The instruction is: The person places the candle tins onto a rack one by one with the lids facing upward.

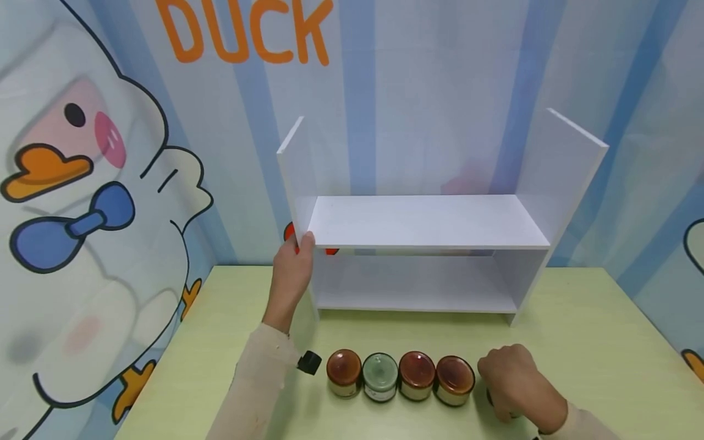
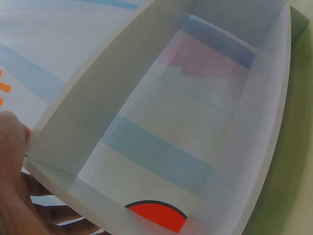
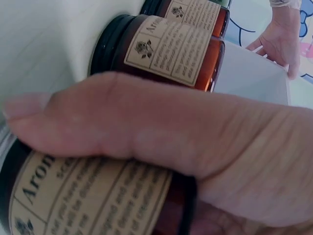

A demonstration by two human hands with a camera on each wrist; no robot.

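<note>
one labelled jar [image 3: 98,196], gripped in the right hand [image 1: 510,380] with four more jars [image 1: 417,374] to that hand's left, is probably glass: stiff, slick, breakable, modestly heavy, best held round the middle; left hand [image 1: 293,269] grips the white shelf [image 1: 429,220].

In the head view, the right hand [image 1: 511,382] hid nearly all of the jar [image 3: 88,196] it held; in the right wrist view, that hand covered part of the jar's label [image 3: 98,208], and the left and bottom edges cut the jar off. Its small print was partly blurred. The left wrist view cropped the left hand [image 2: 12,191] and white shelf [image 2: 254,127].
</note>
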